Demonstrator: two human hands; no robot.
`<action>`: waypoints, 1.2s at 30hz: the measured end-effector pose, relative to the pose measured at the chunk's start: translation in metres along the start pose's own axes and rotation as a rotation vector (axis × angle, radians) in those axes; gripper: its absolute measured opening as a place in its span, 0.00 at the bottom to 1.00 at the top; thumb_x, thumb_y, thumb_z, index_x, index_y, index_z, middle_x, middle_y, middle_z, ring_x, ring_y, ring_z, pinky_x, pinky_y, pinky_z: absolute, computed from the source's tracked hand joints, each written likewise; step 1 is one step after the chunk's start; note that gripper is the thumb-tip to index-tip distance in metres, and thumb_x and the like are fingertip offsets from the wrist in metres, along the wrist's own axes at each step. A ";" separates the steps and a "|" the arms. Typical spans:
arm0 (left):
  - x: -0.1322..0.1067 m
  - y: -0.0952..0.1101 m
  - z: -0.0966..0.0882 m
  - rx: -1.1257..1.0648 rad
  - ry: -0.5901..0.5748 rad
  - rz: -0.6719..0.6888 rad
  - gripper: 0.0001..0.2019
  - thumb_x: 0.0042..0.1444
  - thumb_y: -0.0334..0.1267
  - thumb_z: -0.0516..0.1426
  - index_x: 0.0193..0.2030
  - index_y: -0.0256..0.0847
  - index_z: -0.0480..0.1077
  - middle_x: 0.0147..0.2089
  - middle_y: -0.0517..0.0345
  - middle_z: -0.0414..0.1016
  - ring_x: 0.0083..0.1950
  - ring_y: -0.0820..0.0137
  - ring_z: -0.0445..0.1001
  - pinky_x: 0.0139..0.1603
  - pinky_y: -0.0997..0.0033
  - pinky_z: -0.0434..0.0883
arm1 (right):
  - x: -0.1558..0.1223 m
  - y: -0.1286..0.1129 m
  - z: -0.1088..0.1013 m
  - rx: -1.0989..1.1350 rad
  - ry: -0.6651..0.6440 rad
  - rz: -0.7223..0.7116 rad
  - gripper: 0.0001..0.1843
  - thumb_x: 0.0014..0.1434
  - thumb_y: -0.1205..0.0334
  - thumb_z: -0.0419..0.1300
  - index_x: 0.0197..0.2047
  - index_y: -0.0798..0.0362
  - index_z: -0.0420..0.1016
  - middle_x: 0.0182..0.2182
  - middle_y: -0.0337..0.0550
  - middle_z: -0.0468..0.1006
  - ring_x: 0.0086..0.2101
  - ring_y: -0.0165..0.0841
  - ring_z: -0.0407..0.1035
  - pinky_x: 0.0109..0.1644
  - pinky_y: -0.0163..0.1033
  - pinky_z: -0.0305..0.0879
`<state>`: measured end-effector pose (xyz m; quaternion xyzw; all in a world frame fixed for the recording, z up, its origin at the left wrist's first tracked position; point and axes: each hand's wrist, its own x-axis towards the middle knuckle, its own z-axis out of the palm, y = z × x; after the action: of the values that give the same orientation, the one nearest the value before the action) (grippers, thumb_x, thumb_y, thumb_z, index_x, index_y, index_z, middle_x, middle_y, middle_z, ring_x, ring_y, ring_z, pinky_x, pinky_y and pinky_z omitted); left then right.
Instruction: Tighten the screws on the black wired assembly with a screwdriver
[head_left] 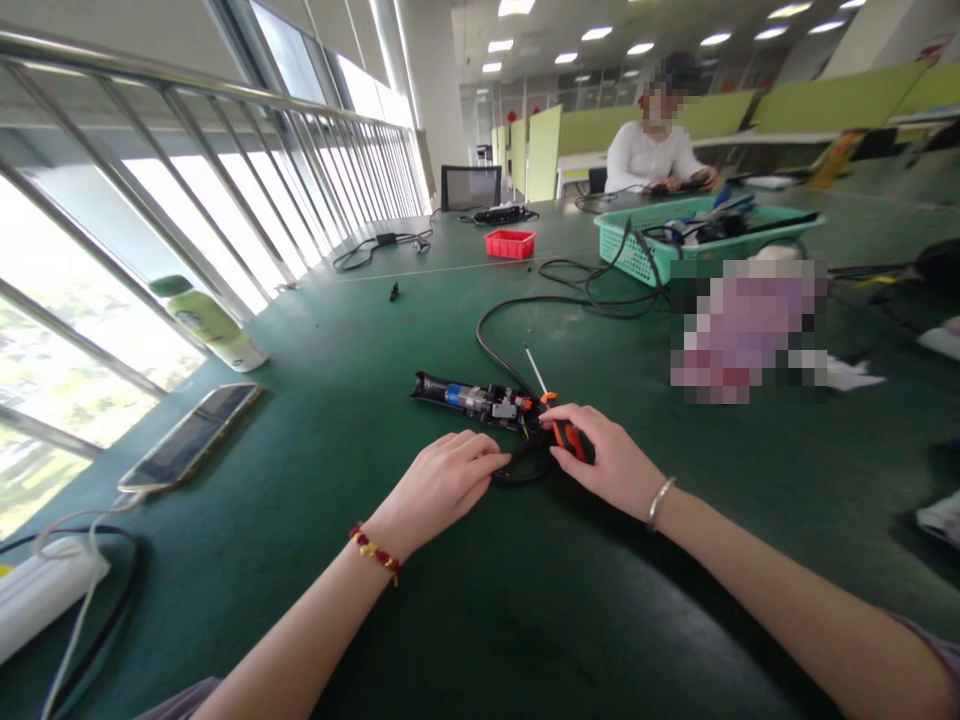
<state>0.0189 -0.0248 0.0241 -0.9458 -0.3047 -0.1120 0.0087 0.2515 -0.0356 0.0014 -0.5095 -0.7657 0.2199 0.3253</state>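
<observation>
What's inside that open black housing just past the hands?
In the black housing: a blue-and-silver cylinder, then black and grey parts, with thin wires at the end near the screwdriver. Whatever lies beneath these parts is covered and cannot be seen.

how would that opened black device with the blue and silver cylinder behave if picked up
The device probably feels dense, given its metallic-looking cylinder. Its exposed coloured wires seem fragile, and parts might shift in the open casing.

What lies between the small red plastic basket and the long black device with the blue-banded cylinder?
In the head view, a black cable curves over the green tabletop between basket and device.
</observation>
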 end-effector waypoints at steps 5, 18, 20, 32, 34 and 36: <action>0.003 0.003 0.001 0.072 -0.063 -0.012 0.09 0.61 0.29 0.52 0.45 0.38 0.72 0.46 0.54 0.72 0.43 0.68 0.72 0.43 0.68 0.72 | 0.001 0.000 0.000 -0.005 -0.005 0.019 0.17 0.55 0.66 0.56 0.49 0.51 0.68 0.42 0.47 0.73 0.42 0.38 0.69 0.52 0.49 0.65; 0.008 -0.004 0.016 0.210 0.015 -0.026 0.09 0.63 0.26 0.47 0.41 0.36 0.68 0.40 0.53 0.70 0.39 0.68 0.69 0.39 0.69 0.71 | 0.000 -0.001 -0.001 -0.022 0.002 0.023 0.16 0.55 0.66 0.57 0.48 0.49 0.68 0.41 0.45 0.73 0.41 0.37 0.69 0.50 0.48 0.65; 0.009 -0.003 0.018 0.210 0.037 -0.028 0.09 0.63 0.26 0.47 0.40 0.36 0.68 0.40 0.53 0.70 0.39 0.68 0.69 0.40 0.68 0.71 | -0.001 -0.001 -0.001 -0.021 0.004 0.024 0.16 0.54 0.67 0.57 0.48 0.49 0.68 0.41 0.45 0.73 0.41 0.37 0.69 0.50 0.47 0.66; 0.009 0.002 0.017 0.265 0.038 -0.080 0.10 0.61 0.24 0.49 0.42 0.36 0.68 0.42 0.52 0.71 0.40 0.66 0.70 0.40 0.66 0.71 | -0.001 -0.002 -0.001 -0.019 0.010 0.015 0.16 0.54 0.67 0.57 0.47 0.49 0.69 0.40 0.44 0.73 0.41 0.37 0.69 0.50 0.47 0.66; 0.008 0.002 0.018 0.179 0.111 -0.095 0.10 0.62 0.26 0.48 0.43 0.36 0.69 0.42 0.52 0.71 0.41 0.67 0.70 0.41 0.67 0.71 | -0.001 -0.001 0.000 -0.014 0.015 0.009 0.16 0.54 0.67 0.57 0.47 0.48 0.69 0.40 0.44 0.74 0.41 0.37 0.69 0.50 0.47 0.66; 0.010 0.001 0.018 0.045 0.237 -0.123 0.09 0.62 0.28 0.48 0.43 0.37 0.69 0.42 0.53 0.72 0.42 0.69 0.71 0.42 0.69 0.71 | -0.001 0.000 0.000 -0.009 0.014 0.011 0.16 0.54 0.67 0.57 0.47 0.49 0.69 0.40 0.44 0.73 0.42 0.37 0.69 0.51 0.48 0.66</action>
<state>0.0311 -0.0190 0.0090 -0.9050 -0.3615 -0.2162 0.0589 0.2515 -0.0368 0.0007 -0.5167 -0.7614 0.2149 0.3272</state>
